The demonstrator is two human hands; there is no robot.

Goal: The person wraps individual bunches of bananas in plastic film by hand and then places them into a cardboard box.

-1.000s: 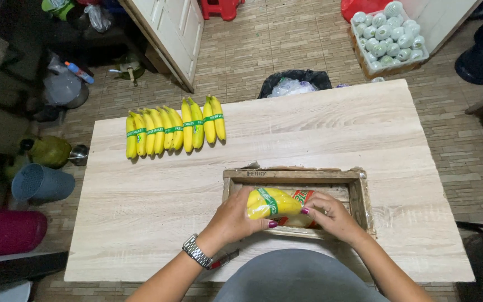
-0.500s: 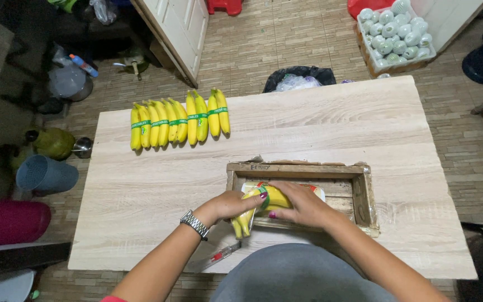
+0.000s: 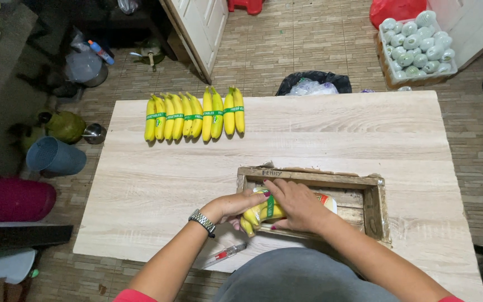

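A small bunch of yellow bananas with a green band lies at the left end of a shallow wooden tray set in the table. My left hand, with a wristwatch, grips the bunch from the left side. My right hand lies flat over the top of the bunch, pressing on it. Under the hands a pale plastic piece shows in the tray. At the table's far left, a row of banded banana bunches lies side by side.
A light wooden table carries a red-and-clear pen at its near edge. On the floor stand a black rubbish bag, a crate of pale round fruit, a blue bucket and a magenta tub.
The bunch in my hands has shifted left and been turned; my right hand has moved from its right end to lie over the top.
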